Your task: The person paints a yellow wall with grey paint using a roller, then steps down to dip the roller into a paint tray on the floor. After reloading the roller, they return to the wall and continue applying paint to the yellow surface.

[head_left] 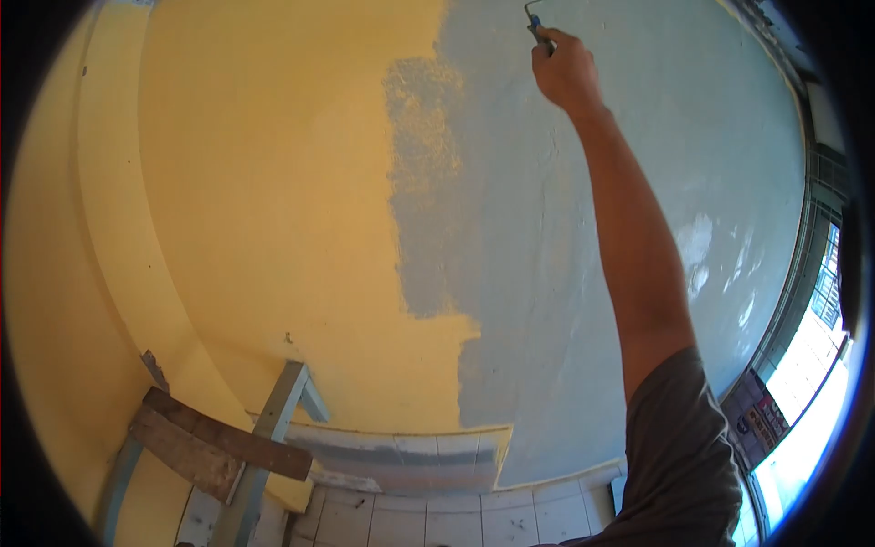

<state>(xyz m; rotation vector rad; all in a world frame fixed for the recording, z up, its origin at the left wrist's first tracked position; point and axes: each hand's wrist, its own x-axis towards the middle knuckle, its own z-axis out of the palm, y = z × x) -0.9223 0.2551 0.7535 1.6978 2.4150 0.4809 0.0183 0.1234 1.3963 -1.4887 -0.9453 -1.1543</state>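
Note:
My right hand (567, 71) is raised near the top of the wall, its fingers closed round the handle of a paint roller (536, 22). The roller's bent wire frame reaches up to the frame's top edge, where its head is cut off. Behind it the wall carries grey paint (519, 219) on the right and yellow paint (273, 182) on the left. Between them the edge is uneven, with yellow showing through a thin grey patch (424, 114). My left hand is out of view.
At the lower left stands a wooden frame (264, 424) with brown boards (196, 447) across it. A low tiled ledge (410, 460) runs along the wall's foot above floor tiles (396, 524). On the right is a bright barred window (811, 365) beside a printed sign (756, 417).

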